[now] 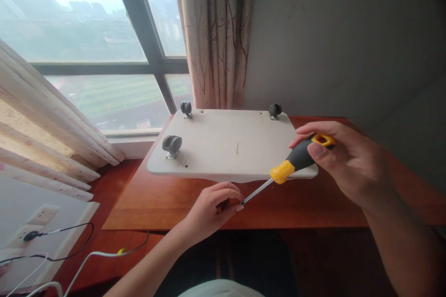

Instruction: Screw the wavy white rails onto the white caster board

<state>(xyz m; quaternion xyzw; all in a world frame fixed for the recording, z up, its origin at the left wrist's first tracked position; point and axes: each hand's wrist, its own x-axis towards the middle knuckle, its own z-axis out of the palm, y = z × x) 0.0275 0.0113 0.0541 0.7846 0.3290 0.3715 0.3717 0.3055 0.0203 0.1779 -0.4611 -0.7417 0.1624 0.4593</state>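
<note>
My right hand (pixel 351 160) is closed around the yellow and black handle of a screwdriver (pixel 292 160), whose shaft slants down to the left. At its tip, my left hand (pixel 218 204) pinches a tiny metal piece that looks like a screw (pixel 242 203). Beyond both hands lies a white board (pixel 223 137) with rounded corners. Grey casters stand wheel-up on it: one at the front left (pixel 172 145), one at the back left (pixel 186 109) and one at the back right (pixel 275 111). The screwdriver and right hand partly cover the board's front right corner.
The board rests on a reddish-brown wooden table (pixel 167 204), near the wall. A window (pixel 104 102) and curtains (pixel 219 32) are behind and to the left. At lower left, a plug (pixel 32 235) sits in a wall socket, with cables (pixel 94 254) running below.
</note>
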